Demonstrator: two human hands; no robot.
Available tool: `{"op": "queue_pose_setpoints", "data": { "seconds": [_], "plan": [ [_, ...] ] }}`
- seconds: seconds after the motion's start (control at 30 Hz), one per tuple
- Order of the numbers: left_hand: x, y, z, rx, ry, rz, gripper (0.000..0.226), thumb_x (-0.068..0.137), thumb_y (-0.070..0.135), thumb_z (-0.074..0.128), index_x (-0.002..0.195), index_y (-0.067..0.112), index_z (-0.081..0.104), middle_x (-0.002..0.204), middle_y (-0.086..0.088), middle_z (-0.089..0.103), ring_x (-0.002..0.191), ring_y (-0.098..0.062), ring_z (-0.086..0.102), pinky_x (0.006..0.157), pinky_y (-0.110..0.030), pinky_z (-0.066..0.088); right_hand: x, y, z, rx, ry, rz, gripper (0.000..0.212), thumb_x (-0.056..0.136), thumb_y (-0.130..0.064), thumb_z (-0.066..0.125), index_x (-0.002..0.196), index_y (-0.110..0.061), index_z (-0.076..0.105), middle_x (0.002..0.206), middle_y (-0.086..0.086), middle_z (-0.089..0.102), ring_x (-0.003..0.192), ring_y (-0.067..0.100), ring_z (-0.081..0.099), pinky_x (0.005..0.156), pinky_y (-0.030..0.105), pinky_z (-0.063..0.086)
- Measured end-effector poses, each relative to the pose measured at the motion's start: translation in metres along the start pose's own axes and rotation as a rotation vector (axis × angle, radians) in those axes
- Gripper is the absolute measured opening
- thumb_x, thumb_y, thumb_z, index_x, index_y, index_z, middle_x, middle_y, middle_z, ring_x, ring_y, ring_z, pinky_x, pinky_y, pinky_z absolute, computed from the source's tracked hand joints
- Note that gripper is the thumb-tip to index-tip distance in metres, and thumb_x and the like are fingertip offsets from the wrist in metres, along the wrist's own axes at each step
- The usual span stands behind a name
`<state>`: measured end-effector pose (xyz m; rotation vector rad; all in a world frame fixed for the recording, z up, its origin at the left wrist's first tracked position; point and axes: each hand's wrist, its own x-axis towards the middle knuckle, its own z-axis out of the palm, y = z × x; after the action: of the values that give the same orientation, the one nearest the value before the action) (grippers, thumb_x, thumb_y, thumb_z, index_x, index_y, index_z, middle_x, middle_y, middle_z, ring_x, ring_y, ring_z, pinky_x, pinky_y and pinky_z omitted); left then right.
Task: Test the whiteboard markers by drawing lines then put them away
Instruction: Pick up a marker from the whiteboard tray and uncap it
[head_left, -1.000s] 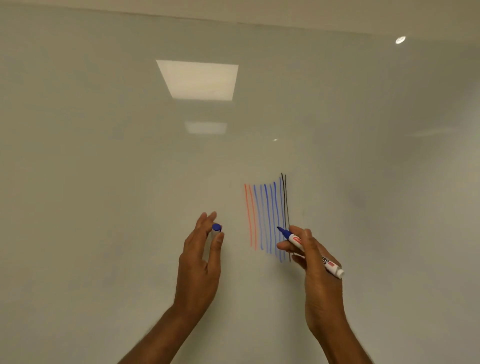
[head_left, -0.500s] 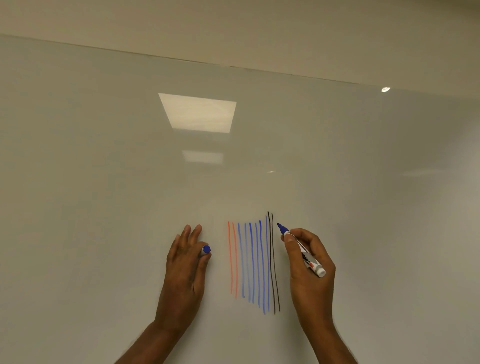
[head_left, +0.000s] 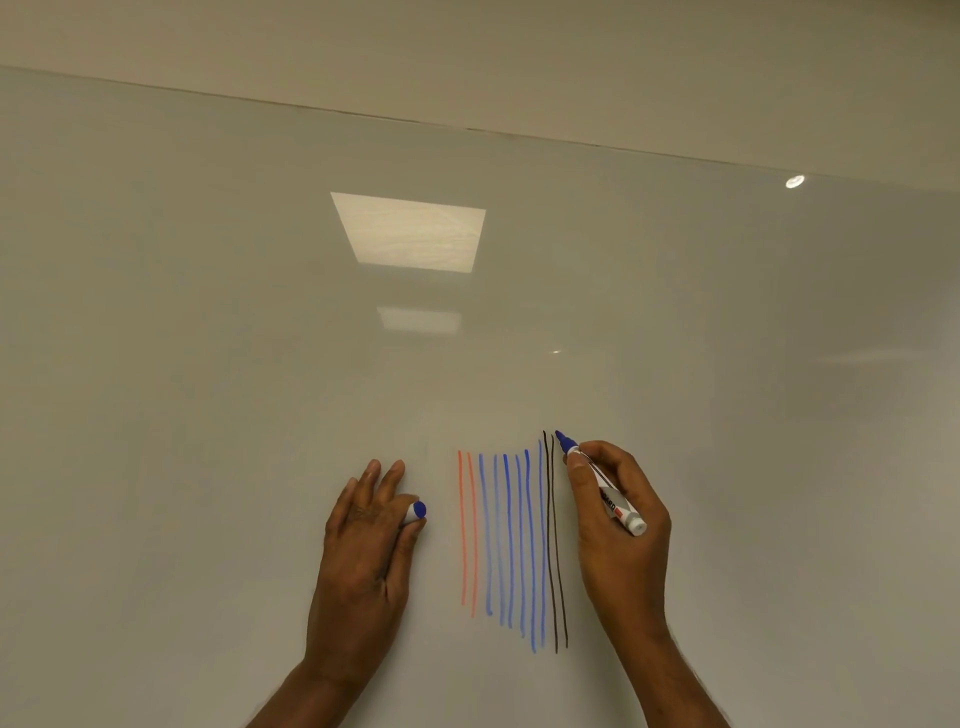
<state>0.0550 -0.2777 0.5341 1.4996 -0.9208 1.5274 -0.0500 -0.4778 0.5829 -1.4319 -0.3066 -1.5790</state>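
Observation:
My right hand (head_left: 621, 525) grips an uncapped blue whiteboard marker (head_left: 602, 486), white-bodied, with its blue tip up against the whiteboard (head_left: 260, 415) just right of the top of the two black lines (head_left: 555, 545). To the left of these run several blue lines (head_left: 511, 540) and two orange-red lines (head_left: 467, 530), all vertical. My left hand (head_left: 363, 561) rests flat against the board left of the lines and pinches the marker's blue cap (head_left: 416, 512) between thumb and forefinger.
The glossy whiteboard fills most of the view and mirrors a square ceiling light (head_left: 410, 231). Its top edge (head_left: 519, 132) runs across the upper part, with plain wall above.
The view has tilted up, so the lines and hands sit lower in frame. My right hand raised the marker tip from the bottom of the lines to the top, beside the black lines.

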Motion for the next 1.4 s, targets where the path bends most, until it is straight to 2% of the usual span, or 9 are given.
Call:
{"op": "queue_pose_setpoints", "data": {
  "seconds": [0.37, 0.6, 0.67, 0.73, 0.83, 0.9, 1.0, 1.23, 1.4],
  "plan": [
    [0.000, 0.001, 0.002, 0.037, 0.013, 0.036, 0.034, 0.100, 0.024, 0.054, 0.122, 0.004, 0.070, 0.147, -0.009, 0.057, 0.150, -0.019, 0.036, 0.122, -0.050, 0.032, -0.069, 0.051, -0.032, -0.036, 0.025, 0.057, 0.027, 0.087, -0.033, 0.075, 0.108, -0.016, 0.070, 0.101, 0.002, 0.073, 0.093, 0.014, 0.070, 0.084, 0.044, 0.059],
    [-0.001, -0.001, 0.003, 0.070, 0.018, 0.059, 0.030, 0.100, 0.019, 0.056, 0.120, 0.001, 0.070, 0.147, -0.012, 0.056, 0.149, -0.024, 0.039, 0.122, -0.050, 0.031, -0.122, 0.063, -0.050, -0.123, 0.079, 0.075, 0.029, 0.075, -0.054, 0.073, 0.093, -0.031, 0.072, 0.093, -0.011, 0.071, 0.086, 0.002, 0.068, 0.078, 0.008, 0.050],
    [-0.001, -0.001, 0.003, 0.069, 0.015, 0.058, 0.031, 0.100, 0.019, 0.056, 0.121, 0.001, 0.069, 0.147, -0.012, 0.056, 0.149, -0.024, 0.038, 0.123, -0.049, 0.030, -0.133, 0.071, -0.055, -0.190, 0.083, 0.076, 0.014, 0.076, -0.038, 0.080, 0.088, -0.033, 0.074, 0.086, -0.010, 0.071, 0.083, 0.001, 0.067, 0.077, 0.007, 0.048],
    [-0.001, -0.002, 0.003, 0.066, 0.011, 0.057, 0.032, 0.101, 0.020, 0.055, 0.123, 0.002, 0.068, 0.148, -0.012, 0.055, 0.150, -0.024, 0.038, 0.123, -0.049, 0.029, -0.141, 0.086, -0.061, -0.256, 0.055, 0.124, 0.033, 0.072, -0.017, 0.088, 0.091, -0.039, 0.072, 0.081, -0.011, 0.071, 0.082, 0.000, 0.067, 0.075, 0.005, 0.047],
    [-0.001, -0.002, 0.003, 0.071, 0.007, 0.062, 0.032, 0.101, 0.020, 0.055, 0.123, 0.001, 0.068, 0.148, -0.013, 0.055, 0.149, -0.025, 0.038, 0.123, -0.049, 0.029, -0.142, 0.093, -0.071, -0.262, -0.047, 0.266, 0.053, 0.069, -0.011, 0.089, 0.079, -0.059, 0.069, 0.072, -0.010, 0.068, 0.079, -0.002, 0.066, 0.077, 0.015, 0.050],
    [-0.002, -0.002, 0.003, 0.072, 0.009, 0.063, 0.032, 0.101, 0.020, 0.055, 0.123, 0.001, 0.068, 0.148, -0.013, 0.055, 0.149, -0.025, 0.039, 0.124, -0.048, 0.029, -0.141, 0.085, -0.070, -0.259, -0.021, 0.238, 0.037, 0.071, -0.013, 0.086, 0.074, -0.047, 0.072, 0.075, -0.011, 0.067, 0.078, -0.008, 0.065, 0.079, 0.029, 0.055],
    [-0.001, -0.002, 0.003, 0.080, 0.011, 0.068, 0.032, 0.101, 0.020, 0.054, 0.122, 0.000, 0.069, 0.148, -0.013, 0.055, 0.149, -0.025, 0.038, 0.124, -0.048, 0.028, -0.130, 0.051, -0.057, -0.162, 0.125, 0.069, 0.016, 0.078, -0.022, 0.084, 0.088, -0.030, 0.075, 0.091, -0.006, 0.073, 0.088, 0.006, 0.070, 0.082, 0.021, 0.054],
    [-0.001, -0.002, 0.003, 0.107, 0.019, 0.100, 0.032, 0.100, 0.019, 0.056, 0.123, 0.001, 0.069, 0.148, -0.013, 0.054, 0.149, -0.026, 0.039, 0.123, -0.048, 0.029, -0.044, -0.004, -0.025, -0.029, 0.013, -0.052, 0.016, 0.095, -0.022, 0.066, 0.111, -0.023, 0.069, 0.106, -0.002, 0.070, 0.103, 0.021, 0.066, 0.087, 0.046, 0.056],
    [-0.001, -0.004, 0.004, 0.118, 0.022, 0.117, 0.033, 0.100, 0.021, 0.056, 0.123, 0.002, 0.070, 0.148, -0.013, 0.054, 0.149, -0.026, 0.039, 0.123, -0.049, 0.029, -0.009, -0.003, -0.009, -0.061, 0.027, -0.080, 0.022, 0.096, -0.030, 0.065, 0.115, -0.019, 0.068, 0.105, -0.006, 0.070, 0.101, 0.016, 0.066, 0.087, 0.044, 0.057]
  ]
}}
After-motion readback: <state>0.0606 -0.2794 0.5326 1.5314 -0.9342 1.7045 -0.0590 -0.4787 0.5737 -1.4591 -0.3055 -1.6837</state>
